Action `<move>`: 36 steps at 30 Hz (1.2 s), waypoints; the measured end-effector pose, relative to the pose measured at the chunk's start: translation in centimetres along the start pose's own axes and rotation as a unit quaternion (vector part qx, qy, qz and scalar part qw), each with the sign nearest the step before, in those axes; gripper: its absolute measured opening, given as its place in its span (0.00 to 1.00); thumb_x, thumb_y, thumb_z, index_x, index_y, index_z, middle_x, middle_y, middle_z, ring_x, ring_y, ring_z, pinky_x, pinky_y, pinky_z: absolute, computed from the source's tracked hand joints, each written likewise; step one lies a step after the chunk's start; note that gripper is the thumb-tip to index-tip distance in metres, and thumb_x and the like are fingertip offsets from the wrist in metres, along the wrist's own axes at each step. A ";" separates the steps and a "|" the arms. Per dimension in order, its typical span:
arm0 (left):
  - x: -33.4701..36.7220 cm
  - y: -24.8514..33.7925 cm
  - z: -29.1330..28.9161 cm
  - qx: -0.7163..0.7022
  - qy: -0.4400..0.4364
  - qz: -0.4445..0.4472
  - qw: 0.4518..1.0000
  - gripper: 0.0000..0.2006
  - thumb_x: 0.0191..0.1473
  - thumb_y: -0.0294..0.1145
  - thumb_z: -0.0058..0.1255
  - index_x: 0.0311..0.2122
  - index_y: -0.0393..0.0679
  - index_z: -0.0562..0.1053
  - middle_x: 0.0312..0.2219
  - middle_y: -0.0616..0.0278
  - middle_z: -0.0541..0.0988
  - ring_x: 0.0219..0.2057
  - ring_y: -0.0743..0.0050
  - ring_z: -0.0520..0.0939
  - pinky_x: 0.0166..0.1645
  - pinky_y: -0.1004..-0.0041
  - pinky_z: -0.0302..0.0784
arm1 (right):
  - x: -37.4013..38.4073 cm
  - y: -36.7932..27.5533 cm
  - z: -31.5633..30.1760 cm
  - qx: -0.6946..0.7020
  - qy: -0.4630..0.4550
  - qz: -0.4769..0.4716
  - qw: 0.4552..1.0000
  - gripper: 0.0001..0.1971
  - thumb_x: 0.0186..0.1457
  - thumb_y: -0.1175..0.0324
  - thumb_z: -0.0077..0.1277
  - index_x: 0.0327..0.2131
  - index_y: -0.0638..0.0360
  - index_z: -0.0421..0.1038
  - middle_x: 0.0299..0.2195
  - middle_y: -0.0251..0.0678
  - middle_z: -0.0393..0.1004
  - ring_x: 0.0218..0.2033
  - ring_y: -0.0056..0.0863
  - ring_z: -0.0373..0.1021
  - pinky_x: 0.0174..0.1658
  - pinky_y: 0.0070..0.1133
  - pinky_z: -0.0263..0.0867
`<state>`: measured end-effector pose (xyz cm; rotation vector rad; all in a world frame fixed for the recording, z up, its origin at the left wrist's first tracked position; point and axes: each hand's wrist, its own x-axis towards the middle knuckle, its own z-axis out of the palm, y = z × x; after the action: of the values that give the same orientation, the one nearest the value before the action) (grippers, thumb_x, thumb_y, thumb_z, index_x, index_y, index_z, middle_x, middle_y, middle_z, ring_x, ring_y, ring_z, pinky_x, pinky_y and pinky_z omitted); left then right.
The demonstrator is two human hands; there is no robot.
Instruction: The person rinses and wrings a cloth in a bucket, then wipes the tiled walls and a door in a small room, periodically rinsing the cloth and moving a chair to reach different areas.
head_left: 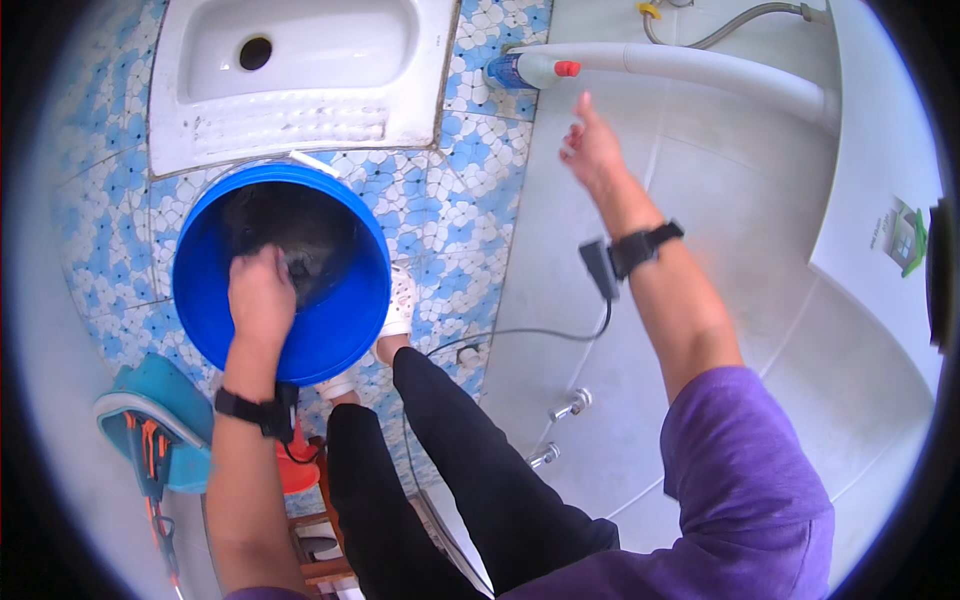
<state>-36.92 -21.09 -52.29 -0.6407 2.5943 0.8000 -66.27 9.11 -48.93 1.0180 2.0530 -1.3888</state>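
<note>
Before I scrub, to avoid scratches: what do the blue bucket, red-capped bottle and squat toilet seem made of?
Blue bucket: probably plastic, smooth; even colour, thick rounded rim. Red-capped bottle: likely plastic, glass possible; its body looks translucent. Squat toilet: probably glazed ceramic; smooth white sheen.

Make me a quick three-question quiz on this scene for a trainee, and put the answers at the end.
1. Which of the person's hands is at the blue bucket?
2. True or false: the right hand is gripping the red-capped bottle.
3. Fill in the blank: the squat toilet is coloured ____.

Key:
1. The left hand.
2. False; the bottle is outside its grasp, and the fingers are not closed around it.
3. White.
</note>
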 end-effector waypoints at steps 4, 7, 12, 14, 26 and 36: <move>4.2 -4.2 7.6 0.033 0.066 0.024 0.997 0.06 0.45 0.27 0.45 0.30 0.41 0.71 0.26 0.47 0.75 0.33 0.46 0.73 0.39 0.60 0.69 | -8.0 5.0 1.2 0.017 -0.138 0.012 0.990 0.16 0.54 0.53 0.42 0.34 0.57 0.65 0.19 0.24 0.58 0.21 0.18 0.57 0.29 0.21 0.56; 2.1 -8.9 9.2 0.135 -0.101 0.024 0.985 0.08 0.45 0.27 0.45 0.34 0.41 0.71 0.29 0.44 0.74 0.38 0.45 0.72 0.42 0.60 0.68 | -14.8 7.7 4.1 0.007 -0.204 0.000 0.979 0.08 0.53 0.67 0.41 0.31 0.60 0.67 0.18 0.27 0.63 0.17 0.17 0.60 0.22 0.15 0.60; -0.6 -0.4 0.0 -0.028 -0.022 -0.019 0.999 0.05 0.46 0.28 0.43 0.27 0.38 0.70 0.24 0.45 0.74 0.30 0.45 0.72 0.38 0.56 0.65 | -21.2 10.8 6.7 0.010 -0.360 0.131 0.924 0.09 0.54 0.65 0.43 0.35 0.60 0.67 0.25 0.32 0.69 0.26 0.20 0.67 0.33 0.18 0.66; -4.7 1.6 -4.0 -0.161 -0.014 -0.045 0.986 0.02 0.38 0.23 0.46 0.22 0.38 0.68 0.21 0.50 0.70 0.28 0.50 0.71 0.32 0.64 0.65 | -22.9 12.3 8.9 -0.015 -0.366 0.170 0.915 0.22 0.55 0.56 0.42 0.50 0.57 0.57 0.41 0.37 0.64 0.38 0.25 0.65 0.37 0.23 0.66; -9.5 2.6 -9.2 -0.566 0.130 -0.124 0.805 0.23 0.50 0.32 0.47 0.50 0.35 0.58 0.46 0.55 0.62 0.46 0.68 0.65 0.53 0.69 0.58 | -29.6 12.4 14.7 0.370 -0.267 0.295 0.840 0.12 0.47 0.74 0.39 0.37 0.65 0.67 0.31 0.39 0.71 0.31 0.29 0.69 0.35 0.28 0.67; -10.6 2.8 -7.9 -0.359 0.181 0.061 0.913 0.12 0.51 0.25 0.45 0.41 0.37 0.64 0.39 0.58 0.68 0.44 0.71 0.68 0.49 0.72 0.62 | -29.0 11.1 12.8 0.270 -0.312 0.257 0.874 0.19 0.52 0.59 0.41 0.44 0.58 0.59 0.37 0.32 0.66 0.37 0.24 0.64 0.39 0.21 0.62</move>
<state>-30.98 -20.37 -40.14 -0.8910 2.6297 1.8754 -39.93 -9.62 -39.63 1.0296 0.8584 -1.7186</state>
